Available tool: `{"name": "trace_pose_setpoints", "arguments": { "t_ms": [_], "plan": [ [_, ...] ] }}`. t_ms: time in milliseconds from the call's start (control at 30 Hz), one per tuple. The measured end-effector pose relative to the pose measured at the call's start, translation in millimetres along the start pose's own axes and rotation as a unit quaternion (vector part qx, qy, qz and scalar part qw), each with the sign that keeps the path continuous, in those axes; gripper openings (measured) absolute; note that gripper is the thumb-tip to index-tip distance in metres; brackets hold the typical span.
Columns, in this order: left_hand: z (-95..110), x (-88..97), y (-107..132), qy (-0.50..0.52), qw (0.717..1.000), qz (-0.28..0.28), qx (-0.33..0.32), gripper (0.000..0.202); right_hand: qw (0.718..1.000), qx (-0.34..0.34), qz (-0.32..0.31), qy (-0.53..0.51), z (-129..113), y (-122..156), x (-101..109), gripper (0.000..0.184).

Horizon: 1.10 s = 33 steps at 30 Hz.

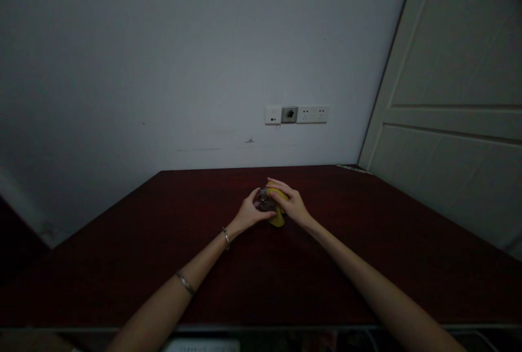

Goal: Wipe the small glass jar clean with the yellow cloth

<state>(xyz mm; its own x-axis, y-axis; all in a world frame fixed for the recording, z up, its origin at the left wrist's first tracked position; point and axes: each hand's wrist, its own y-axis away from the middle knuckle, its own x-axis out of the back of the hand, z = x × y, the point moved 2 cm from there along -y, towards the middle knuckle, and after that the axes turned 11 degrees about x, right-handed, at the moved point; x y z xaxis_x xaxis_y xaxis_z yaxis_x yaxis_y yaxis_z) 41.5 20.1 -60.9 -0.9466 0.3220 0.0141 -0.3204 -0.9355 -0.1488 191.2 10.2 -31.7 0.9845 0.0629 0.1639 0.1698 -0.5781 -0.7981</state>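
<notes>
Near the middle of the dark red table, my left hand (249,211) is closed around a small clear glass-like object (266,202), its thumb along the near side and fingers at the far side. The object's exact kind is hard to make out in the dim light. My right hand (294,205) grips a yellow cloth (277,219) and presses it against the right side of that object. Part of the cloth hangs below the right fingers toward the tabletop. Both hands nearly meet at the object.
A dark red table (261,276) spreads around my hands, its back edge against a pale wall (163,69). Wall sockets (312,115) and a grey switch plate (289,115) sit above it. A white panelled door (457,140) stands at the right. Below the front edge lies a white object (204,345).
</notes>
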Motion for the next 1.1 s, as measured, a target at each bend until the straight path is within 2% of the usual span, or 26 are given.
{"name": "trace_pose_setpoints", "arguments": {
  "t_ms": [233,433,533,767,967,1100],
  "plan": [
    [0,-1.3,1,-0.030,0.999,-0.006,-0.035,0.079,0.996,-0.071,0.037,-0.030,10,-2,2,0.033],
    [-2,2.6,-3,-0.030,0.999,0.028,-0.016,0.075,1.000,0.003,-0.007,0.008,-3,3,-3,0.027],
    [-1,2.1,-1,-0.033,0.999,0.030,-0.018,0.075,1.000,0.012,-0.006,0.008,-4,3,-4,0.026],
    [1,-2.7,3,-0.022,0.999,-0.009,-0.031,0.077,0.995,-0.075,0.062,-0.029,12,1,-2,0.032],
    [-3,2.0,-2,-0.045,0.998,0.034,-0.034,0.074,1.000,0.004,0.010,0.009,-3,4,-5,0.025],
    [-3,2.3,-1,-0.070,0.996,0.021,-0.047,0.073,1.000,0.015,0.009,0.015,-5,4,-5,0.024]
  ]
}}
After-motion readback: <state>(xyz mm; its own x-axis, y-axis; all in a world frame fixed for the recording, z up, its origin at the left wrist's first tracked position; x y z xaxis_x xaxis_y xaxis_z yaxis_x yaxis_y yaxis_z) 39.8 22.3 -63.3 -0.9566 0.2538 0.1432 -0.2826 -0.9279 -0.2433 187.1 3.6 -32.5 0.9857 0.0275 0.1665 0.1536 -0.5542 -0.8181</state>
